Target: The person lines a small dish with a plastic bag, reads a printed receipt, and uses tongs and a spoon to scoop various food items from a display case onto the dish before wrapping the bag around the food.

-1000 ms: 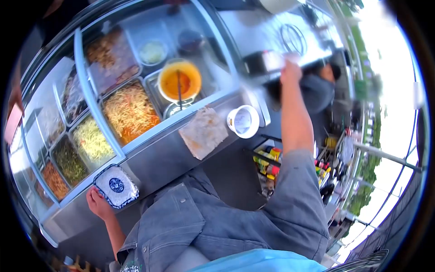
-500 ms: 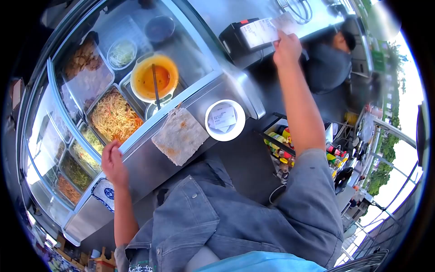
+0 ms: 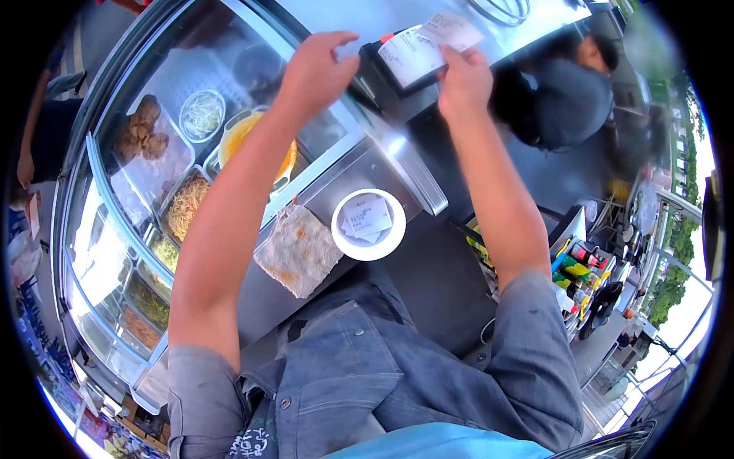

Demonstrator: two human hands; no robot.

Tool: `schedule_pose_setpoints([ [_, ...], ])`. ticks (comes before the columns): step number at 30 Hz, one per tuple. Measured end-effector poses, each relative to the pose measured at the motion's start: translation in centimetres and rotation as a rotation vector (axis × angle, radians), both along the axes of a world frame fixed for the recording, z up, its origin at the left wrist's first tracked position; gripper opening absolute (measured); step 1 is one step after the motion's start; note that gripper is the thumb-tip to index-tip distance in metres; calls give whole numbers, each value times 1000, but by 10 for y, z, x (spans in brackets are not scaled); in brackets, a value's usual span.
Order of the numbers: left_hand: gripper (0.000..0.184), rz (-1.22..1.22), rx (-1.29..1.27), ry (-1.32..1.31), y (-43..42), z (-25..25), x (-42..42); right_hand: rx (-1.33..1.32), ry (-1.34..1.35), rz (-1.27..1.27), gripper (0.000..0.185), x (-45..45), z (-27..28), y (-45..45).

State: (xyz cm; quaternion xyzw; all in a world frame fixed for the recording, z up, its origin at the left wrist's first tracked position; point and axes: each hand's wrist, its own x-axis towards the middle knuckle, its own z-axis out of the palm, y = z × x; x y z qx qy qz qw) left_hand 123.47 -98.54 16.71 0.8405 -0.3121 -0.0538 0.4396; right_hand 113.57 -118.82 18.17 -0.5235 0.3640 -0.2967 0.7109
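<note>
The receipt strip (image 3: pixel 405 57) is thin, smooth paper, and the printer (image 3: pixel 375 73) looks like dark plastic. The worktop (image 3: pixel 344 176) is smooth metal with a soft sheen; the display case (image 3: pixel 317 174) combines glossy clear panes with metal framing. The cloth (image 3: pixel 298 251) looks rough and matt, the tub (image 3: pixel 376 249) smooth, its slips (image 3: pixel 368 216) paper.

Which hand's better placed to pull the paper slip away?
Probably the right hand: it appears to grip the paper slip over the black machine. The left hand is nearby but apart from the slip, holding nothing visible.
</note>
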Motion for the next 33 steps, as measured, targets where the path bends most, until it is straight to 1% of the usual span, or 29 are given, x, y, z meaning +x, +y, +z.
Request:
schedule_pose_setpoints([
  [1,38,-4,15,-2,-8,-2,8,15,-2,-4,16,1,-2,-1],
  [3,40,-137,141,-50,-22,-4,18,39,-39,-8,17,2,-6,-7],
  [4,40,-140,147,-53,-27,-4,20,46,-42,-11,17,3,-8,-9],
  [6,35,-206,244,83,-36,-2,23,42,-106,-9,18,3,-11,-13],
  [10,28,-190,286,152,-43,0,23,3,-134,9,16,4,-12,-16],
  [12,22,-104,221,200,-47,1,22,-32,-174,2,15,4,-10,-16],
  [13,22,-111,223,198,-49,2,22,-31,-176,-5,15,5,-9,-17],
  [15,22,-47,80,263,-49,5,23,-60,-182,-9,13,7,-7,-18],
  [16,22,-47,88,263,-46,9,21,-52,-182,-11,13,8,-4,-18],
  [18,25,-48,38,418,-38,20,18,-10,-247,-38,13,10,3,-21],
  [19,26,-86,-7,456,-31,23,12,-9,-249,-37,13,10,4,-22],
  [20,26,-86,2,454,-25,27,6,0,-251,-40,13,9,5,-23],
  [22,24,-41,12,571,-12,46,-11,-5,-297,0,14,6,9,-22],
  [24,22,-8,4,591,0,60,-24,-1,-322,8,15,-2,20,-18],
  [26,19,66,-99,786,14,72,-39,6,-342,18,16,-8,34,-15],
  [27,16,90,-134,827,22,75,-51,-8,-338,-1,16,-14,39,-13],
  [28,16,105,-126,849,30,75,-60,-20,-322,-15,16,-23,42,-13],
  [29,20,114,-97,861,43,73,-75,27,-269,10,27,-33,39,-19],
  [30,24,127,-60,890,57,69,-98,31,-312,35,26,-50,24,-30],
  [31,22,149,-61,906,70,61,-125,37,-318,67,28,-69,30,-16],
  [32,21,149,54,865,78,47,-147,24,-360,98,31,-78,42,-7],
  [33,21,133,114,910,83,40,-167,47,-330,85,28,-90,44,1],
])
